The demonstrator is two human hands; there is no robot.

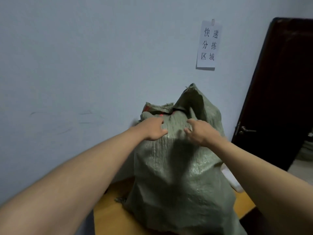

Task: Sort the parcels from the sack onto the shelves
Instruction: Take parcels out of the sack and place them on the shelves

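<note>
Fingers of the left hand and right hand curl loosely onto the woven cloth near the mouth of the green sack, upright on the wooden table at six o'clock, bulging and seemingly full, so sorting has barely begun; no shelves show.

Both bare arms reach forward, left hand and right hand with fingers loosely curled
</note>
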